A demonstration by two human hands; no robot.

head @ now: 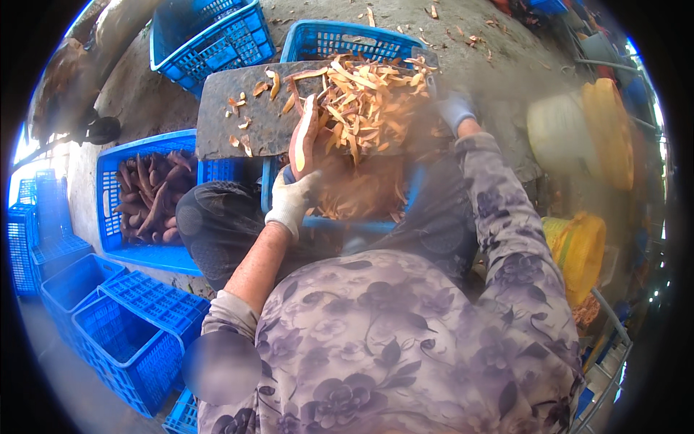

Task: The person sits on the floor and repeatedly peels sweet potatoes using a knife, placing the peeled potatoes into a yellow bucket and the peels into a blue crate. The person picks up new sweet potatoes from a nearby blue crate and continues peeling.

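Note:
A white knit glove covers my left hand (294,198), which grips the lower end of a sweet potato (304,133). The tuber tilts up over the near edge of a dark board (244,103), and one long strip of its skin is gone, baring pale orange flesh. Heaped on the board to its right are orange and reddish peelings (368,103). My right hand (456,110), also gloved, is at the board's right end, beyond the heap. A blur hides its fingers, so whether it holds anything is unclear.
Left of my knee, a blue plastic crate (149,255) holds many unpeeled sweet potatoes (154,198). Peelings fill another blue crate (320,221) between my legs. More blue crates (130,331) stand at lower left and beyond the board (217,49). A yellow-lidded white bucket (558,133) is at right.

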